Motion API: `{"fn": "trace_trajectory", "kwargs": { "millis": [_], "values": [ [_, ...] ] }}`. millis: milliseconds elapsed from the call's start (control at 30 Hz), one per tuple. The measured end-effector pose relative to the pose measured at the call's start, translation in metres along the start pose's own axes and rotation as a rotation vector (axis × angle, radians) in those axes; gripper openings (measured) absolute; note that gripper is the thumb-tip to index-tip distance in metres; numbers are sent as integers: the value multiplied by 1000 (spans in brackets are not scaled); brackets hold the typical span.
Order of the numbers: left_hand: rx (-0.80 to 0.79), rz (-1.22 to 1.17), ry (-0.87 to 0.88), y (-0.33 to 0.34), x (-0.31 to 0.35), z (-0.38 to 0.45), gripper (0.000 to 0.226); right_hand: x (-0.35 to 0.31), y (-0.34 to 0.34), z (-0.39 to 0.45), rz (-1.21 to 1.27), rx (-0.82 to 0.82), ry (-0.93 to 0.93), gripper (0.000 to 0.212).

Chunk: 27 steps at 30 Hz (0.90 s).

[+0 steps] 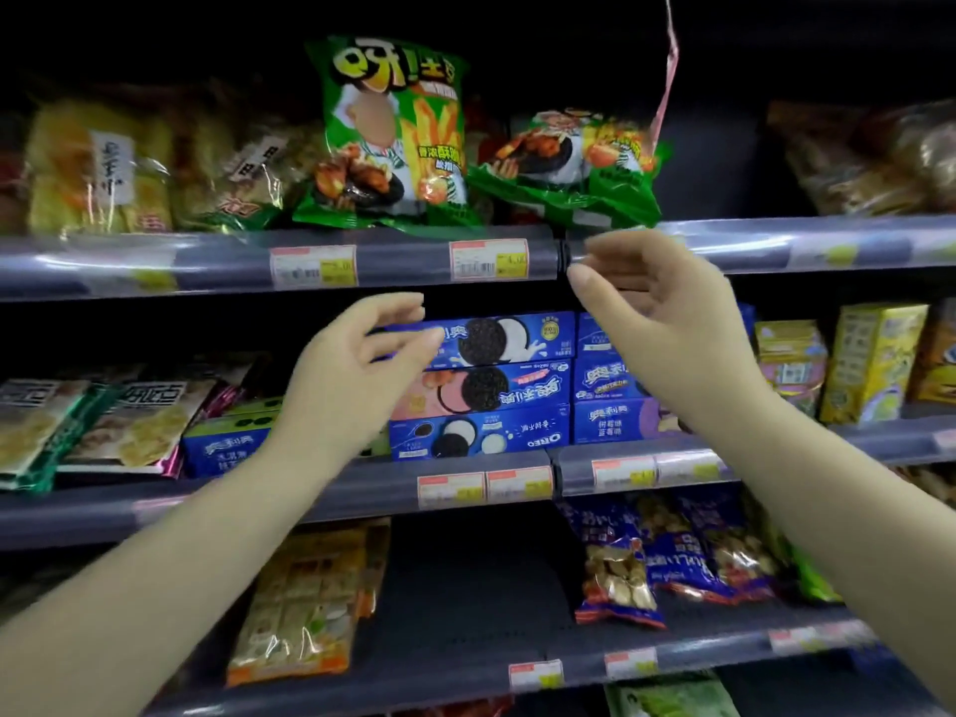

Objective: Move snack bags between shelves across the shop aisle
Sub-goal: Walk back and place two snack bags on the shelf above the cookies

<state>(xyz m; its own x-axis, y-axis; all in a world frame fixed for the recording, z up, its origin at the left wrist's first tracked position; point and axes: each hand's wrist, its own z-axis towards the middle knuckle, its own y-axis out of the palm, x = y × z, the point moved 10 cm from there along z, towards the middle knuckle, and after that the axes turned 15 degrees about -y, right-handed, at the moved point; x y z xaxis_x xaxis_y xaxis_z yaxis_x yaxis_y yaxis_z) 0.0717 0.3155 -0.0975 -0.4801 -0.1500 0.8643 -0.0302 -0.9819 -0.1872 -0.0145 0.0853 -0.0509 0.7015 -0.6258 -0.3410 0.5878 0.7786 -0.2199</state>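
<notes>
left hand (357,370): fingers loosely curled, holding nothing | right hand (657,323): fingers spread, holding nothing, below top shelf rail (403,261) | glossy crinkled green snack bag (393,132) upright on top shelf, second green bag (574,168) slumped beside it | flat blue cookie boxes (481,385) stacked behind hands

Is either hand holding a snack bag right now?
No: the left hand and the right hand are both open and empty below the two green snack bags on the upper shelf.
</notes>
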Motion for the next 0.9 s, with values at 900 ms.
{"fn": "trace_trajectory", "kwargs": {
  "millis": [900],
  "values": [
    [483,401,350,-70,127,108,55,39,-28,132,-512,50,41,60]
  ]
}}
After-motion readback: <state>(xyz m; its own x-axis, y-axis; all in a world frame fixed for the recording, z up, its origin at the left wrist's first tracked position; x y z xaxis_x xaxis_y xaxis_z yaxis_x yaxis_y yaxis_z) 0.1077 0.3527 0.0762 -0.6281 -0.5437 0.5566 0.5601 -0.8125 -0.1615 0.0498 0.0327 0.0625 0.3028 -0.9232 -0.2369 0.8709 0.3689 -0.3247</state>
